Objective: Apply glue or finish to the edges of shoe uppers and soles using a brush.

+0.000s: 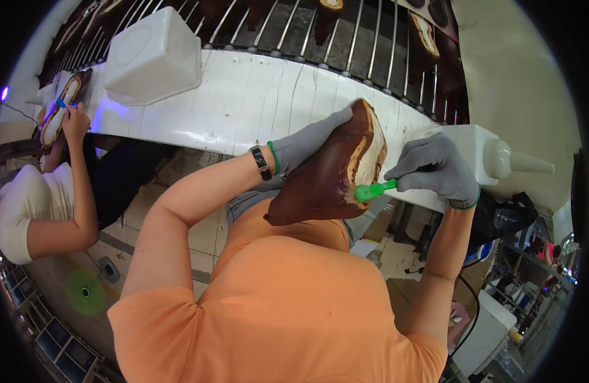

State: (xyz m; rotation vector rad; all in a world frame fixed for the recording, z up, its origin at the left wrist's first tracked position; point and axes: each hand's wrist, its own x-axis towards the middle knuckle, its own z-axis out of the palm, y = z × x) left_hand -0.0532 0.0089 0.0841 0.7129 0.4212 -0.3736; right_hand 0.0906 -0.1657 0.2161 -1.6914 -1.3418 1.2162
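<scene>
The left hand (312, 139), fingers mostly hidden, is gripping a brown leather boot (321, 169) by the bench (237, 102); the right hand (435, 167) is pinching a green brush (376, 190). The boot is probably handling stiff, inviting holds on its smooth upper.

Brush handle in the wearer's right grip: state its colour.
The brush handle is bright green, seen best in the head view.

The left hand (310, 142) and right hand (433, 165) show plain grey with green cuff edging. The boot (320, 169) is dark reddish brown, its cream underside bordered in mottled tan and brown. The brush (377, 189) is bright green; its bristles are pale tan. The shirt (288, 306) is plain orange.
</scene>
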